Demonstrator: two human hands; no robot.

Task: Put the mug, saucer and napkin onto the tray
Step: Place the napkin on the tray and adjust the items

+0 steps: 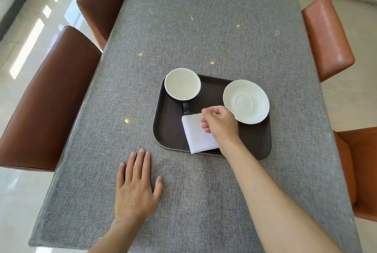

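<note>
A dark brown tray [169, 128] lies on the grey table. In its far left corner stands a mug [182, 84], white inside and dark outside, its handle pointing toward me. A white saucer [246, 101] rests at the tray's far right, overlapping the rim. A folded white napkin [196, 137] lies in the tray's middle front. My right hand [221, 125] is over the napkin's far right corner, fingers curled and pinching the cloth. My left hand [137, 185] lies flat on the tablecloth, left of and nearer than the tray, fingers spread.
A grey cloth covers the table [204, 28]. Two brown leather chairs [51, 99] stand along the left side and two orange ones [326, 36] along the right. Small yellow specks dot the cloth beyond the tray.
</note>
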